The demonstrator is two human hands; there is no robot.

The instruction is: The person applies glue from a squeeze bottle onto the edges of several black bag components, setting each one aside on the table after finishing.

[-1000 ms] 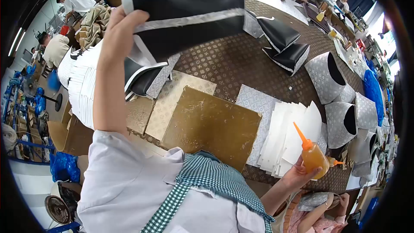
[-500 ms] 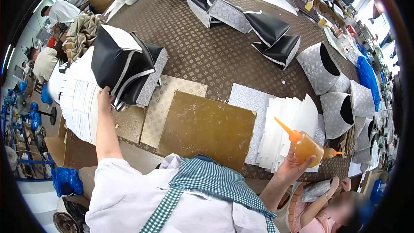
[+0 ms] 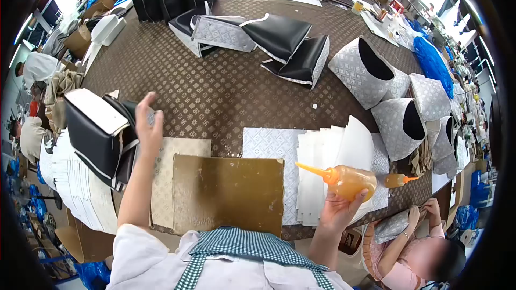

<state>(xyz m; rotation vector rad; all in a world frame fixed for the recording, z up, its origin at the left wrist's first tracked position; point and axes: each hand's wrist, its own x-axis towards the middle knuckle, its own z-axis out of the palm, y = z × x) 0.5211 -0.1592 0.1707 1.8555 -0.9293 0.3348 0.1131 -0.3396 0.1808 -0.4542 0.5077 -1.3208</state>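
Observation:
My left hand (image 3: pixel 149 129) is raised with its fingers apart and nothing in them. Just left of it sits a black folded leather-like piece (image 3: pixel 92 138) with a white panel on top. My right hand (image 3: pixel 339 208) grips a squeeze bottle (image 3: pixel 352 181) of amber liquid, its orange nozzle pointing left. Beneath that bottle spreads a stack of white sheets (image 3: pixel 312 177), over a grey patterned sheet (image 3: pixel 269 150). Between my hands lies a brown board (image 3: pixel 231 193), with a beige patterned sheet (image 3: pixel 188 146) partly under its left side.
Black pieces with grey patterned sides (image 3: pixel 279 35) lie farther back. Grey patterned open shapes (image 3: pixel 398 126) crowd the right, near a second orange-tipped bottle (image 3: pixel 395 181). White stacked sheets (image 3: pixel 80 193) stand at left. A co-worker (image 3: pixel 403 252) in pink sits at lower right.
My left hand has let go of the black piece, which now rests upright on the left, and has lifted away with fingers spread. The bottle in my right hand has tipped closer to level.

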